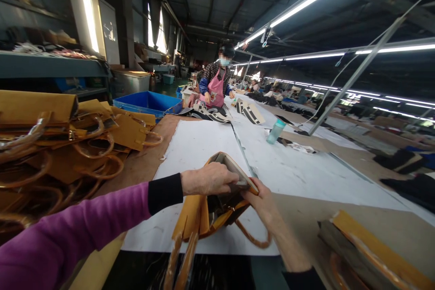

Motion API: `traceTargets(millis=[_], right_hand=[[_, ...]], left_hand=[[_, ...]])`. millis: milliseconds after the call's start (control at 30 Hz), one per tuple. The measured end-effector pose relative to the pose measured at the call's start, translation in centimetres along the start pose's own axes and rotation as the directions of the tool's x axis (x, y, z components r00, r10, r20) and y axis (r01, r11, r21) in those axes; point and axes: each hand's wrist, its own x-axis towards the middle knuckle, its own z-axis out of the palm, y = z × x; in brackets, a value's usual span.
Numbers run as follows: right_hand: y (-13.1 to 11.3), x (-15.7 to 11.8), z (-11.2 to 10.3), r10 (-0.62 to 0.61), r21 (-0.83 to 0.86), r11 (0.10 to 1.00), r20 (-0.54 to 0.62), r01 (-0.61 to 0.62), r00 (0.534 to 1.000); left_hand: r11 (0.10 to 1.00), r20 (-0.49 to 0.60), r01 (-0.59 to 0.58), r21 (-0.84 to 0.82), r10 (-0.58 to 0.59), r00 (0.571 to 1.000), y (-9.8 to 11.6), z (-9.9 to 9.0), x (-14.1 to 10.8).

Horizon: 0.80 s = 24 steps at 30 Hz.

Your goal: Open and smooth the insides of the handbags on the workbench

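A mustard-yellow handbag (195, 215) with a grey lining lies tilted on the white-covered table in front of me, its mouth open. Its brown handles, partly in clear plastic wrap, hang towards me and loop to the right. My right hand (260, 195) grips the rim of the bag at its right side, thumb on the edge. Over the mouth is my left hand (210, 180), its fingers bent and closed against the grey lining (229, 163). What the left fingertips pinch, if anything, is hidden.
Many yellow handbags (91, 136) are piled at the left; another bag (370, 253) lies at the lower right. A blue bin (147, 103) stands beyond the pile. Further along the table are a teal bottle (276, 131), black-and-white pieces (249, 112) and a person in a pink apron (216, 88).
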Motion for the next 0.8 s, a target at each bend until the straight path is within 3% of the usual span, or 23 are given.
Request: traceTargets(millis=[100,333,600,800], right_hand=[[0.8,0.0,0.0,-0.012,0.038,0.999,-0.003,0.012,1.0],[1.6,0.4,-0.1,-0.012,0.111,0.994,0.002,0.011,1.0],[0.7,0.0,0.3,-0.002,0.125,0.992,-0.012,0.004,1.0],[0.0,-0.3,0.3,-0.031,0.058,0.998,-0.004,0.031,1.0]], left_hand=[[0.995,0.003,-0.079,0.056,0.079,0.997,0.5,-0.5,-0.2],[0.975,-0.017,-0.221,0.016,0.221,0.975,0.6,-0.6,-0.1],[0.995,-0.002,-0.098,-0.003,0.098,0.995,0.1,-0.4,0.0],[0.988,0.017,-0.15,0.045,0.15,0.989,-0.1,-0.6,-0.1]])
